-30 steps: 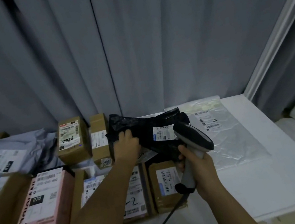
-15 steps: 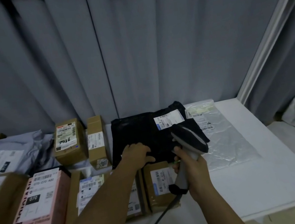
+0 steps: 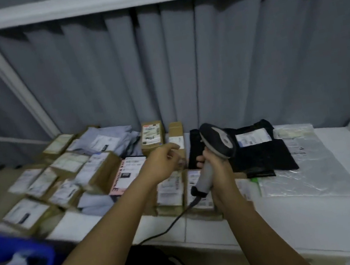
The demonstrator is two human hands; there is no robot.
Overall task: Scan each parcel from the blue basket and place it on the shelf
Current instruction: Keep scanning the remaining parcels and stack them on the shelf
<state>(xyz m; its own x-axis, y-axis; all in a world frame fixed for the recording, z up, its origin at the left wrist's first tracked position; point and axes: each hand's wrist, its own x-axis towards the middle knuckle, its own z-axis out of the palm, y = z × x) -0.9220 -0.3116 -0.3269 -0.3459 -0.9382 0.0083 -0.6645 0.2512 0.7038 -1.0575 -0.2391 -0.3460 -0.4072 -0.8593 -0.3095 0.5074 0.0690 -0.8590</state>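
While the right hand [image 3: 216, 167] grips the handle of the barcode scanner [image 3: 215, 148], fingers wrapped round it, the scanner head tilts up and away toward 12 o'clock, with its cable [image 3: 171, 223] trailing off the handle base toward 7 o'clock over the shelf edge. Left hand [image 3: 163, 162] hovers at 9 o'clock of the scanner, just beside it, fingers loosely curled and holding nothing; motion blur hides whether the fingertips touch the boxes below.

Black parcel [image 3: 262, 154] lies flat on the white shelf [image 3: 323, 211], at 3 o'clock of the scanner, white label [image 3: 253, 137] face up. It overlaps the left edge of a clear plastic bag [image 3: 303, 161] lying at its 3 o'clock.

From 9 to 11 o'clock of the hands, the shelf is packed with parcels: a pink box [image 3: 127, 173] just beside the left wrist, two upright brown boxes [image 3: 151, 136] at the back against the grey curtain [image 3: 180, 61], grey mailers [image 3: 109, 139] and more brown cartons [image 3: 96, 169] further left. More labelled boxes [image 3: 170, 189] sit under the forearms.

Blue basket [image 3: 14, 249] rim shows at 8 o'clock, lower-left corner, blurred; its contents are hard to make out.
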